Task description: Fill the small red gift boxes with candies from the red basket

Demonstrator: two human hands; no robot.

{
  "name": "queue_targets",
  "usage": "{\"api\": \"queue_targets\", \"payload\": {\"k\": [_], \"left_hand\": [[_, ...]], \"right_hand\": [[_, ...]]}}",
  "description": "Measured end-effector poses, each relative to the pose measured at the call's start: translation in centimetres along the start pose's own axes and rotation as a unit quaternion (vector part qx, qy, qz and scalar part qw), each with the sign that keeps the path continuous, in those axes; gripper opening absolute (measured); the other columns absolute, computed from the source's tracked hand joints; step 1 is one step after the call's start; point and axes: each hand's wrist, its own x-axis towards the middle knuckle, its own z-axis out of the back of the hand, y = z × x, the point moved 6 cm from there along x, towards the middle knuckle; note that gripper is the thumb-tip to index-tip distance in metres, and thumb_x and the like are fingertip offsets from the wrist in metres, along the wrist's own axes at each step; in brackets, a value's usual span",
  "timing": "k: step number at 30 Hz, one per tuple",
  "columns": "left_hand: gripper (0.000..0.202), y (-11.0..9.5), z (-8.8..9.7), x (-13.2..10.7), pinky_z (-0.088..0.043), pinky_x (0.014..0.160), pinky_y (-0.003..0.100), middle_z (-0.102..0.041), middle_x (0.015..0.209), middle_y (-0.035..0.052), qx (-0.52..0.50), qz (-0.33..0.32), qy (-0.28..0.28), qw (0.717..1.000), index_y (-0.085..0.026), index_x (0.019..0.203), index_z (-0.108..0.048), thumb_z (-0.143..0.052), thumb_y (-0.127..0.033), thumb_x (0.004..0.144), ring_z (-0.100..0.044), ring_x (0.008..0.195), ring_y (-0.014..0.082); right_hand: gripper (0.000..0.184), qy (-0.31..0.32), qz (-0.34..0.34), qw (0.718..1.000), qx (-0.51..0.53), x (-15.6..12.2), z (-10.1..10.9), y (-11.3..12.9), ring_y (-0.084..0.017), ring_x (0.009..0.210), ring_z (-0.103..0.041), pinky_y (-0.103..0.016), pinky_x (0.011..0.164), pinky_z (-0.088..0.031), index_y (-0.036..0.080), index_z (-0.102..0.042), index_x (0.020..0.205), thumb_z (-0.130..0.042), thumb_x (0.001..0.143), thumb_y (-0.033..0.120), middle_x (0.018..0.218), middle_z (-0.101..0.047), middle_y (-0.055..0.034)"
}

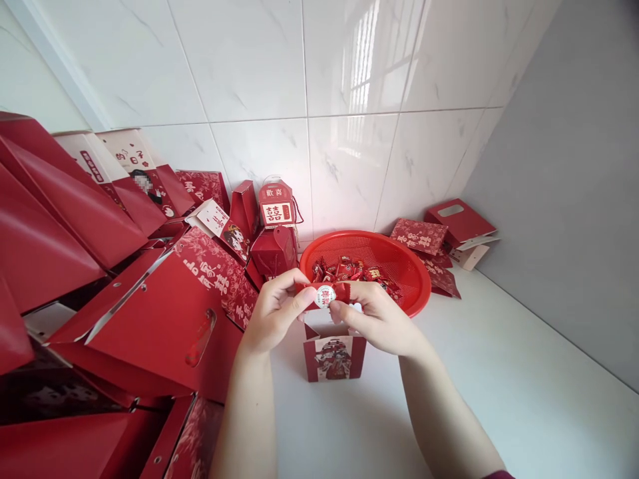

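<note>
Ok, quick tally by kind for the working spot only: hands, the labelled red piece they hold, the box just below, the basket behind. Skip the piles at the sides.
Left hand and right hand: 2
Red wrapped piece: 1
Box: 1
Red basket: 1
Total: 5
Packets inside the basket overlap too much to count.

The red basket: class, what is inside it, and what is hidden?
Small wrapped packets, mostly red, lie in the red basket. The left hand and right hand cover part of its near side; whatever lies beneath the top packets cannot be seen.
</note>
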Motion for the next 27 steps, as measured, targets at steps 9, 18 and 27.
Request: {"api": "queue_targets", "payload": {"k": [9, 18, 27], "left_hand": [[0.034, 0.9, -1.5, -0.2, -0.024, 0.043, 0.019, -0.041, 0.06, -0.0036, -0.003, 0.075, 0.107, 0.991, -0.016, 0.065, -0.045, -0.058, -0.038, 0.088, -0.034, 0.05, 0.0059], [0.029, 1.4, -2.2, 0.4, -0.034, 0.053, 0.021, -0.041, 0.064, -0.0035, 0.105, 0.068, 0.12, 0.985, -0.018, 0.067, -0.042, -0.051, -0.034, 0.089, -0.039, 0.057, 0.0087], [0.009, 1.8, -1.4, 0.5, -0.043, 0.096, 0.035, -0.062, 0.111, 0.006, 0.285, -0.005, 0.159, 0.945, -0.021, 0.089, -0.068, -0.063, -0.023, 0.083, -0.059, 0.106, 0.0211]], "right_hand": [[0.01, 0.053, -0.014, 0.992, -0.115, -0.4, 1.5, -0.7, -0.012, 0.069, -0.056, -0.024, 0.063, -0.044, 0.019, -0.061, 0.087, -0.057, 0.091, 0.027, 0.08, -0.063, 0.0007], [0.018, 0.043, 0.012, 0.987, -0.157, -0.7, 2.3, -0.7, -0.012, 0.067, -0.06, -0.026, 0.063, -0.046, 0.019, -0.068, 0.089, -0.051, 0.095, 0.021, 0.077, -0.067, -0.0013], [0.005, -0.057, -0.022, 0.982, -0.179, -1.4, 5.0, -1.6, -0.014, 0.077, -0.062, -0.026, 0.065, -0.047, 0.021, -0.068, 0.085, -0.063, 0.087, 0.023, 0.086, -0.068, -0.0003]]}}
